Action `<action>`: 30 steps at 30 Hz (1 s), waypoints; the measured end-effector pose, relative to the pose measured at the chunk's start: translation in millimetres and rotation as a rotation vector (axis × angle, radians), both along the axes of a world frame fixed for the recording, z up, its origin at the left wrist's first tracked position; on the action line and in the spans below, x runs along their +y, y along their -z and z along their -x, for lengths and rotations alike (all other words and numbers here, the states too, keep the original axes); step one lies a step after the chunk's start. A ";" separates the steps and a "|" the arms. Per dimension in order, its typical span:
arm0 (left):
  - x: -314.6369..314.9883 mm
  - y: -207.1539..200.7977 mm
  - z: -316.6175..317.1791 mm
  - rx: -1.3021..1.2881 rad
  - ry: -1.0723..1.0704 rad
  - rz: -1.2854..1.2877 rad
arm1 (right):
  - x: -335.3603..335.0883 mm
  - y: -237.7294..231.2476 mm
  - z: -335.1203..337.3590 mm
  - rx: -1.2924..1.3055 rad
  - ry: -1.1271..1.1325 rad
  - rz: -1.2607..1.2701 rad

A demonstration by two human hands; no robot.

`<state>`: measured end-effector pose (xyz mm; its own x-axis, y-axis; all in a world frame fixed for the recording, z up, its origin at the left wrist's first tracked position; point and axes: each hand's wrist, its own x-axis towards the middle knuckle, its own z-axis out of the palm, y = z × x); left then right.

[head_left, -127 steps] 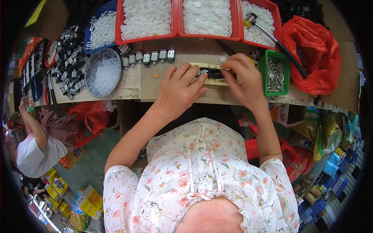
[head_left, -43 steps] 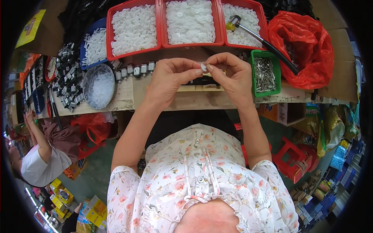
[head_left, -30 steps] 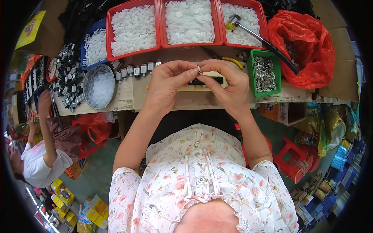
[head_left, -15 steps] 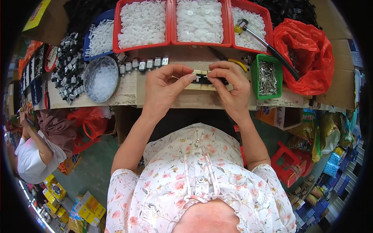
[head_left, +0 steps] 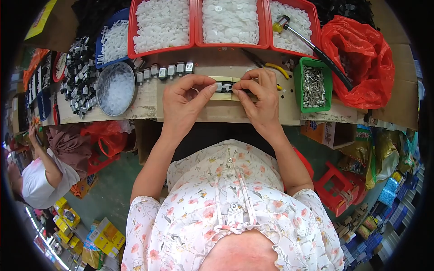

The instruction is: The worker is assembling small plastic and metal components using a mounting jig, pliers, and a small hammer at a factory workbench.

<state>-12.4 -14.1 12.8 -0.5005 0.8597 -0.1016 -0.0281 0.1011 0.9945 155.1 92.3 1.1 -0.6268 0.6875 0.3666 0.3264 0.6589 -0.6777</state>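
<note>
Between my two hands lies a small black housing with silver and white parts [head_left: 226, 87], resting on a pale yellowish block [head_left: 221, 96] at the table's front. My left hand [head_left: 184, 101] has thumb and forefinger pinched at the housing's left end, by a silvery piece. At the other end, my right hand [head_left: 259, 97] pinches with thumb and forefinger, the remaining fingers curled. The fingertips hide both ends of the housing. Beyond my left hand stands a row of several small silver-and-black assemblies [head_left: 171, 71].
Red trays [head_left: 195, 27] of white plastic parts line the back. A hammer [head_left: 312, 47] lies across the right one. Pliers [head_left: 277, 68], a green bin [head_left: 328, 86] of metal pins and a red bag [head_left: 357, 63] are right; a round metal bowl [head_left: 100, 90] is left.
Both hands have shifted a little left, and their fingertips are farther apart. More of the housing's middle shows between them. At far left, another person's arm has moved.
</note>
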 end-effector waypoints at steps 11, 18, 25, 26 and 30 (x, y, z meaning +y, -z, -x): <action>-6.3 1.9 2.2 0.114 0.017 -0.023 | 2.1 -7.0 2.9 -0.040 -0.020 0.007; -14.5 -3.9 4.2 0.274 -0.008 -0.034 | 18.6 -9.7 0.9 -0.104 -0.144 0.038; -15.9 -15.8 0.4 0.432 0.050 -0.031 | 24.8 -31.9 -12.0 -0.095 -0.226 0.027; -13.9 -16.4 0.9 0.443 0.069 -0.026 | 26.7 -38.0 -21.4 -0.055 -0.118 0.056; -6.8 -12.5 7.2 0.615 0.083 -0.070 | 49.2 -49.5 -66.3 -0.017 0.111 -0.024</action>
<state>-19.7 -20.9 25.3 -0.3806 0.8926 0.2416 0.5571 0.0128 0.8304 221.3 141.5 50.7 -0.5533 0.7445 0.3737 0.4099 0.6338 -0.6559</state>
